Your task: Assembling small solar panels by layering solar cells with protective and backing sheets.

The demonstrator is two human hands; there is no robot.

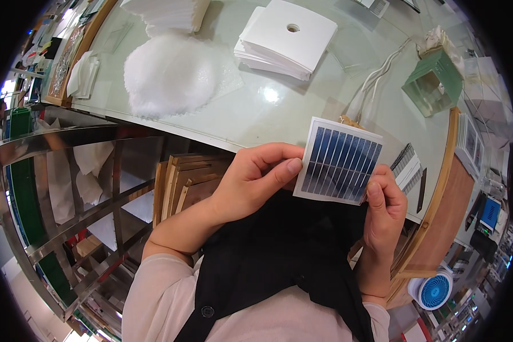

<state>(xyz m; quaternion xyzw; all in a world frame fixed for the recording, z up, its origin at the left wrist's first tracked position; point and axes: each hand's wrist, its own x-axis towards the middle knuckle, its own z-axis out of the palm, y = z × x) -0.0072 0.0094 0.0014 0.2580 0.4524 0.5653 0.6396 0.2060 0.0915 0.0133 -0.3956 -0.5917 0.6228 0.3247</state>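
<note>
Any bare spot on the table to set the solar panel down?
Best patch: the table between its near edge, the white stack and the fluffy white pile, left of the solar panel. A narrower strip runs left of that pile. Crowded: right side, with white cables and a green box.

We see dark blue cells with a glossy, reflective face on the solar panel (342, 162), crossed by thin metallic-looking lines and framed by a matt white border. Beneath the work, we find the counter (256, 117) smooth and glassy, throwing back a bright glare. The stack of white sheets (268, 28) looks matt and card-like; the white pile (165, 74) looks soft and rough-edged. Around us are a rack (45, 138) of shiny metal, plain wooden boards (191, 176) and a matt black cloth apron (268, 251).
</note>
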